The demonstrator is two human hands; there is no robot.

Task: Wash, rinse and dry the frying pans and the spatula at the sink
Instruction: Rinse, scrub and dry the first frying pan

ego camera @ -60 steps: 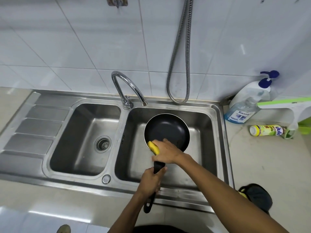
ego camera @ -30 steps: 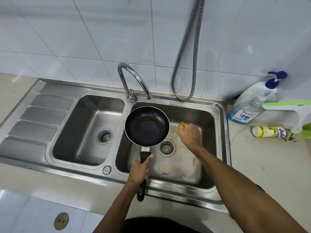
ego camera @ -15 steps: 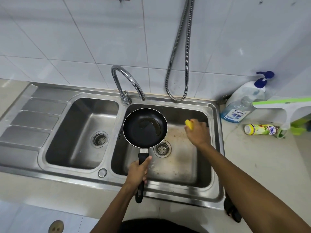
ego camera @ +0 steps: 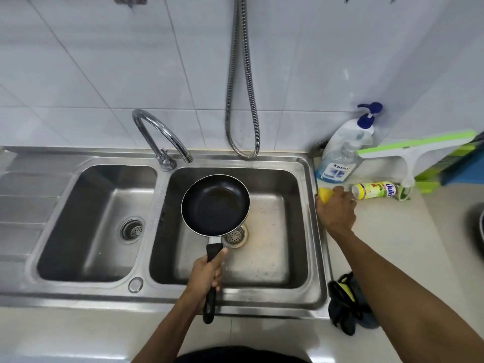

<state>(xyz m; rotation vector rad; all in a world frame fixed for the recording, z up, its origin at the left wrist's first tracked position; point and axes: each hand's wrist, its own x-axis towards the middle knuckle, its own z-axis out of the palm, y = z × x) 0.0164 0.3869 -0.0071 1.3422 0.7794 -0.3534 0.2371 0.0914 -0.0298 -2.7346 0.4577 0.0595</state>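
A small black frying pan [ego camera: 214, 205] hangs level over the right basin [ego camera: 275, 231] of the steel double sink, a film of water in its far side. My left hand [ego camera: 207, 271] grips its black handle near the front rim. My right hand [ego camera: 336, 209] rests on the counter just right of the sink, closed on a yellow sponge [ego camera: 324, 195] that pokes out at its left. Another dark pan edge [ego camera: 478, 226] shows at the far right. No spatula is visible.
The curved tap [ego camera: 159, 137] stands between the basins, a metal hose [ego camera: 242, 100] hangs on the tiled wall. On the right counter: a pump soap bottle [ego camera: 343, 150], a fallen yellow bottle [ego camera: 374, 189], a green squeegee [ego camera: 413, 153], a dark cloth [ego camera: 345, 310].
My right hand carried the sponge out of the right basin, rightward onto the counter. The pan, scrubbed earlier, is held slightly further right over the drain.
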